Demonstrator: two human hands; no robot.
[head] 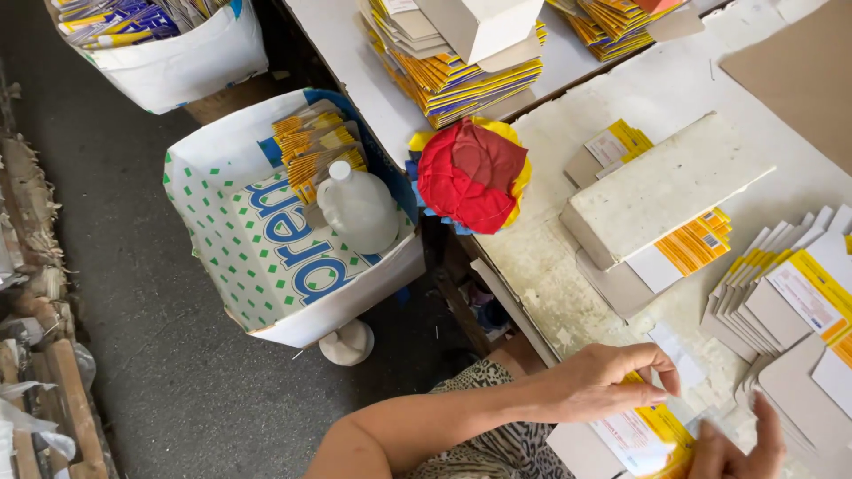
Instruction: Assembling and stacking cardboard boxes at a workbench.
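White, worn table [568, 266] lies crowded with flat cartons, its edge meeting dark floor [151, 293]. Left hand [612, 377] pinches a yellow carton [643, 435] in narrow fingers; right hand [732, 448], partly cropped, seems spread wide.

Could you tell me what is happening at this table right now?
A person's left hand pinches the top edge of a flat yellow and white carton blank, while the right hand rests beside it. A fanned row of blanks lies on the white table, and a plastic jug sits in a floor box.
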